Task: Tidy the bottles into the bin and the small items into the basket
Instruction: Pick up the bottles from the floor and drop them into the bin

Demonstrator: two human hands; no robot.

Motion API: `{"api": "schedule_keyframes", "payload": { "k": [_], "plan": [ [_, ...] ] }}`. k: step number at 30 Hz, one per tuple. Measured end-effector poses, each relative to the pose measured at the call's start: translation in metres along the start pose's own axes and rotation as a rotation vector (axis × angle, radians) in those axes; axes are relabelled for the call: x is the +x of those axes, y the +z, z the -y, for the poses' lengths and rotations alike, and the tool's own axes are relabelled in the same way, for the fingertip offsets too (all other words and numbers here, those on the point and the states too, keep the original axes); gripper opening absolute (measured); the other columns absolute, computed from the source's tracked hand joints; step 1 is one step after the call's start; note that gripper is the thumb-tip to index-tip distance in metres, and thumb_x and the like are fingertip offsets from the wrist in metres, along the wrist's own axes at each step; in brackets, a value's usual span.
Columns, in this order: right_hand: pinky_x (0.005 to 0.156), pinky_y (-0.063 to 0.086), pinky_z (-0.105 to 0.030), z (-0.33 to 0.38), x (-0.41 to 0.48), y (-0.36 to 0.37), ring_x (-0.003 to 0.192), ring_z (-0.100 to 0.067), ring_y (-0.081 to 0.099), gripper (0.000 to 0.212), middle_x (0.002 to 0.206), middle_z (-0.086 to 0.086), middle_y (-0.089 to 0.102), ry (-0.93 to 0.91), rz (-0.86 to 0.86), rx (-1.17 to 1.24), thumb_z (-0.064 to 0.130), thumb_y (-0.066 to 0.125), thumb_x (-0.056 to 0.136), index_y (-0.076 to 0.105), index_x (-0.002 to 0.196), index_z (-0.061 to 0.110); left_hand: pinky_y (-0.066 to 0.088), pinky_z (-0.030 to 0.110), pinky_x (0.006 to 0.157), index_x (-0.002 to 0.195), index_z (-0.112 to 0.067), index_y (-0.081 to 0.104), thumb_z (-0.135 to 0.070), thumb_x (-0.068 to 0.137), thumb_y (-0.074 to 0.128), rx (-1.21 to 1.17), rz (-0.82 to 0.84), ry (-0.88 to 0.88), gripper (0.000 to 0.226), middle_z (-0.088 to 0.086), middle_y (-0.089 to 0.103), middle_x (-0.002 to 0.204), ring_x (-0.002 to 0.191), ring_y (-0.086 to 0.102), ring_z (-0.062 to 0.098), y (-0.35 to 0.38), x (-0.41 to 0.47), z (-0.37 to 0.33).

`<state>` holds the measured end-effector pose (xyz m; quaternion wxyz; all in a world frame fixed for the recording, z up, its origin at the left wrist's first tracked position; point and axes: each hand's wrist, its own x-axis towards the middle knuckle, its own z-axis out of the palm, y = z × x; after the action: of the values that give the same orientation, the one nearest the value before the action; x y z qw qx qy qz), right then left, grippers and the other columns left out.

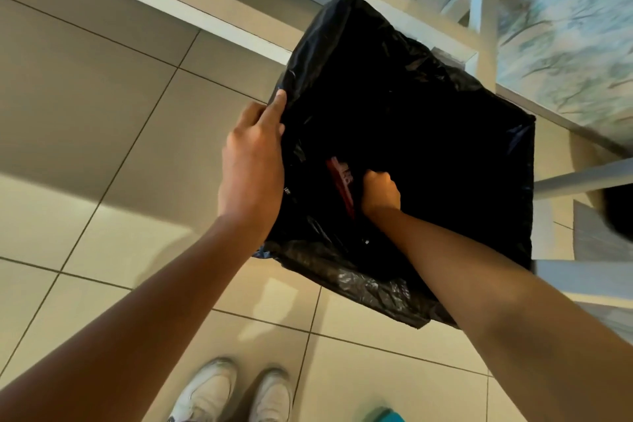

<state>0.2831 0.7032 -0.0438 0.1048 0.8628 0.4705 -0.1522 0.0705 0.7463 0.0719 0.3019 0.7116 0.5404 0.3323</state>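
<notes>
Both hands were at the bin [411, 301]: my left hand [253, 161] pinched its black liner's rim; my right hand [380, 193], fisted inside, gripped a dark red bottle [339, 183] pointing steeply downward.

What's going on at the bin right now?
A person stands over a bin lined with a black bag on the tiled floor. The left hand holds the bag's rim at the near-left corner. The right hand is closed and reaches down inside the bin, beside a dark red object that is too dim to identify. Whether that hand holds it cannot be told. No basket is in view.
</notes>
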Motion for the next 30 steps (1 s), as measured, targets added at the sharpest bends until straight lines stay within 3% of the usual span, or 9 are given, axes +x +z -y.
{"api": "schedule_keyframes", "payload": {
  "k": [5, 8, 10, 12, 15, 19, 22, 26, 30],
  "plan": [
    [0.071, 0.054, -0.041, 0.008, -0.011, -0.030, 0.091, -0.039, 0.063, 0.015, 0.099, -0.022, 0.064, -0.051, -0.146, 0.149, 0.006, 0.058, 0.088, 0.065, 0.099, -0.001, 0.045, 0.012, 0.078, 0.138, -0.007, 0.046, -0.003, 0.098, 0.042, 0.010, -0.007, 0.008, 0.040, 0.010, 0.059, 0.112, 0.086, 0.053, 0.010, 0.000, 0.001, 0.002],
    [0.065, 0.053, -0.034, 0.009, -0.028, -0.054, 0.078, -0.027, 0.065, 0.010, 0.083, -0.013, 0.068, -0.164, -0.277, 0.266, 0.010, 0.061, 0.088, 0.066, 0.084, 0.001, 0.046, 0.013, 0.080, 0.139, -0.008, 0.045, -0.008, 0.099, 0.041, 0.021, 0.005, -0.003, 0.040, 0.010, 0.058, 0.117, 0.092, 0.052, 0.009, 0.001, 0.002, 0.006],
    [0.065, 0.051, -0.028, 0.005, -0.047, -0.073, 0.074, -0.014, 0.061, 0.008, 0.079, -0.004, 0.066, -0.212, -0.372, 0.361, 0.016, 0.065, 0.088, 0.065, 0.083, 0.010, 0.047, 0.020, 0.089, 0.140, -0.010, 0.043, -0.015, 0.099, 0.042, 0.082, 0.026, 0.011, 0.041, 0.011, 0.055, 0.126, 0.104, 0.052, 0.013, 0.003, 0.003, 0.005],
    [0.066, 0.049, -0.022, -0.004, -0.073, -0.089, 0.072, -0.007, 0.057, 0.008, 0.079, 0.000, 0.065, -0.259, -0.469, 0.467, 0.019, 0.066, 0.088, 0.065, 0.084, 0.011, 0.046, 0.036, 0.096, 0.138, -0.011, 0.045, -0.023, 0.099, 0.041, 0.273, 0.049, 0.111, 0.040, 0.010, 0.051, 0.134, 0.118, 0.048, 0.025, 0.004, 0.000, -0.001],
    [0.071, 0.050, -0.021, -0.016, -0.111, -0.105, 0.076, -0.011, 0.060, 0.010, 0.084, -0.002, 0.065, -0.282, -0.598, 0.544, 0.020, 0.065, 0.089, 0.066, 0.087, 0.010, 0.036, 0.040, 0.103, 0.124, -0.013, 0.060, -0.027, 0.099, 0.039, 0.387, 0.115, 0.328, 0.035, 0.007, 0.054, 0.132, 0.126, 0.043, 0.027, 0.002, -0.010, -0.013],
    [0.070, 0.049, -0.026, -0.037, -0.165, -0.110, 0.076, -0.024, 0.061, 0.012, 0.083, -0.011, 0.065, -0.294, -0.951, 0.438, 0.011, 0.064, 0.088, 0.066, 0.082, 0.001, 0.042, 0.035, 0.087, 0.097, -0.005, 0.069, -0.015, 0.098, 0.045, 0.163, 0.133, 0.526, 0.026, 0.011, 0.064, 0.103, 0.100, 0.055, 0.027, 0.009, -0.053, -0.049],
    [0.068, 0.044, -0.026, -0.056, -0.203, -0.100, 0.073, -0.024, 0.055, 0.014, 0.078, -0.015, 0.064, -0.286, -1.192, 0.377, 0.006, 0.064, 0.087, 0.067, 0.076, -0.003, 0.038, 0.027, 0.080, 0.090, -0.006, 0.065, -0.013, 0.097, 0.045, 0.037, 0.180, 0.590, 0.023, 0.010, 0.061, 0.095, 0.090, 0.050, 0.021, 0.019, -0.096, -0.080],
    [0.066, 0.048, -0.031, -0.088, -0.251, -0.074, 0.071, -0.024, 0.056, 0.012, 0.077, -0.013, 0.064, -0.182, -1.212, 0.381, 0.005, 0.063, 0.087, 0.067, 0.077, 0.000, 0.037, 0.023, 0.073, 0.089, -0.003, 0.062, -0.015, 0.097, 0.042, -0.100, 0.388, 0.594, 0.025, 0.010, 0.059, 0.089, 0.082, 0.047, 0.018, 0.044, -0.157, -0.104],
    [0.069, 0.047, -0.031, -0.124, -0.294, -0.042, 0.073, -0.026, 0.057, 0.015, 0.078, -0.011, 0.065, 0.039, -1.115, 0.390, 0.010, 0.060, 0.089, 0.066, 0.080, 0.001, 0.035, 0.017, 0.076, 0.093, -0.004, 0.062, -0.022, 0.096, 0.039, -0.049, 0.640, 0.604, 0.030, 0.010, 0.059, 0.092, 0.084, 0.052, 0.019, 0.068, -0.212, -0.113]
  ]
}}
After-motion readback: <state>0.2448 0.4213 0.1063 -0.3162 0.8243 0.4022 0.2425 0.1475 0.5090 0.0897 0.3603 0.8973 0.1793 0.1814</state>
